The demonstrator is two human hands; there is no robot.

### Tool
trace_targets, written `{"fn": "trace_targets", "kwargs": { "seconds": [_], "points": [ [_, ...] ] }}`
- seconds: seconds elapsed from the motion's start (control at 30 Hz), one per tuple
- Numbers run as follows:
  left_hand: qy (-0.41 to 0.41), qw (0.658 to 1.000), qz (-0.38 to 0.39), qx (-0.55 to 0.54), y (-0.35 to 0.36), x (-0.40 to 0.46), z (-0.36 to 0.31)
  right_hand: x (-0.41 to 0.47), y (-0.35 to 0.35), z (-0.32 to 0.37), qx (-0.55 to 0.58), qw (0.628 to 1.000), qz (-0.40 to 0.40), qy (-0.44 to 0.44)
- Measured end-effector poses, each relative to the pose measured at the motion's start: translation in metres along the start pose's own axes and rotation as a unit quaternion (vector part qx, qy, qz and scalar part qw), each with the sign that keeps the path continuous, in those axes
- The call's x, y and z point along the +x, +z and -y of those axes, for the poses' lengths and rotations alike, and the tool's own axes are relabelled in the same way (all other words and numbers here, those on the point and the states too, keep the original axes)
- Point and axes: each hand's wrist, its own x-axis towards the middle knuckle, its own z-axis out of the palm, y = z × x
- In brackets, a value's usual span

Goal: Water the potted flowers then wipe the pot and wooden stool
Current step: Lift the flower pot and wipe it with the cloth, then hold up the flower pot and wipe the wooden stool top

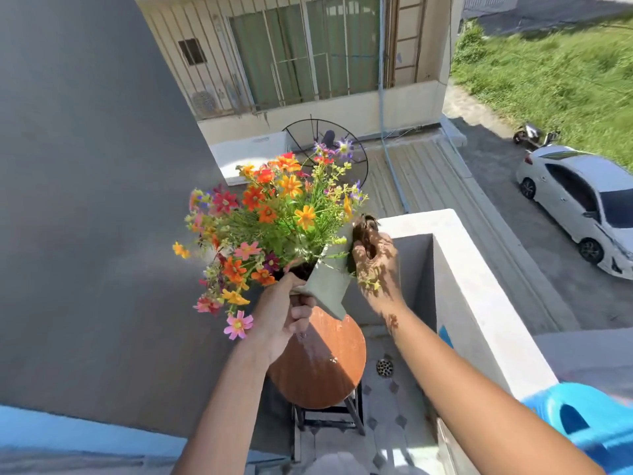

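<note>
One grey square concrete pot (327,281) of orange, red, pink & yellow flowers (270,214) sits tilted in our grip, lifted clear above the round reddish-brown wooden stool (325,368). Our left hand (284,313) is wrapped round the pot's lower corner, thumb on its rim; our right hand (375,260) presses a dark cloth (364,231) w/ closed fingers against the pot's upper right side. Stool seat is bare, dark legs below, standing on patterned floor tiles near a round metal floor drain (384,367). Just right, the white balcony parapet wall (479,303) hems us in; a grey wall (85,200) closes the left. A blue plastic watering can (589,416) sits at bottom right. Beyond: black wire fan guard (329,149), white car (582,200) on the road below.
</note>
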Motion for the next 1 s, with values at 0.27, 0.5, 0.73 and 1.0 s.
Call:
{"fn": "trace_targets", "kwargs": {
  "seconds": [0.27,0.5,0.73,1.0],
  "points": [
    [-0.012,0.999,-0.046,0.005,-0.012,0.044,0.001,-0.044,0.026,-0.019,0.000,0.996,0.077,0.038],
    [-0.060,0.995,-0.079,-0.006,-0.036,0.100,0.019,-0.063,0.059,-0.065,-0.012,0.978,0.157,0.136],
    [-0.063,0.994,-0.092,-0.010,-0.071,0.148,0.034,-0.077,0.109,-0.141,-0.083,0.935,0.178,0.295],
    [-0.034,0.993,-0.109,0.005,-0.092,0.188,0.019,-0.102,0.197,-0.188,-0.237,0.896,0.354,0.122]
  ]
}}
